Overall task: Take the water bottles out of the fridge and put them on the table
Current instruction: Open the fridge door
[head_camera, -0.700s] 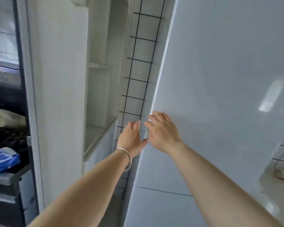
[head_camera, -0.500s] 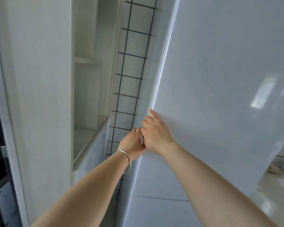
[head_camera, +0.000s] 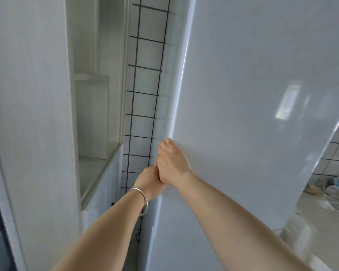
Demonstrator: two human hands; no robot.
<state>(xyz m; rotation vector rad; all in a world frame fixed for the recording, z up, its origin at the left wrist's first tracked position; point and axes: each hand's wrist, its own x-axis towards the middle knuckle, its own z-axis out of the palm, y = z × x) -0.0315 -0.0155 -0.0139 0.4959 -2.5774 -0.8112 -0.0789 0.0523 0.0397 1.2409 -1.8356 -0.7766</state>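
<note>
The water bottles are not seen in this view; the fridge door (head_camera: 252,114) is shut and fills the right half of the head view as a plain white glossy panel. Its left edge is gripped by both hands. The right hand (head_camera: 171,163) is laid over the edge with its fingers curled around it — the fingertips are hidden behind the panel, so the exact grip cannot be told. The left hand (head_camera: 149,181) is placed just below and touching the right hand, its fingers likewise wrapped toward the door edge and largely hidden by the right hand. A silver bangle (head_camera: 142,198) is worn on the left wrist. Left of the door a strip of white tiled wall (head_camera: 145,94) with dark grout lines is visible, and further left a white cabinet (head_camera: 31,114) with open shelves (head_camera: 92,118) is seen. At the lower right, beyond the fridge, a pale countertop (head_camera: 325,216) is visible with a few blurred items on it — these are too indistinct to be identified.
</note>
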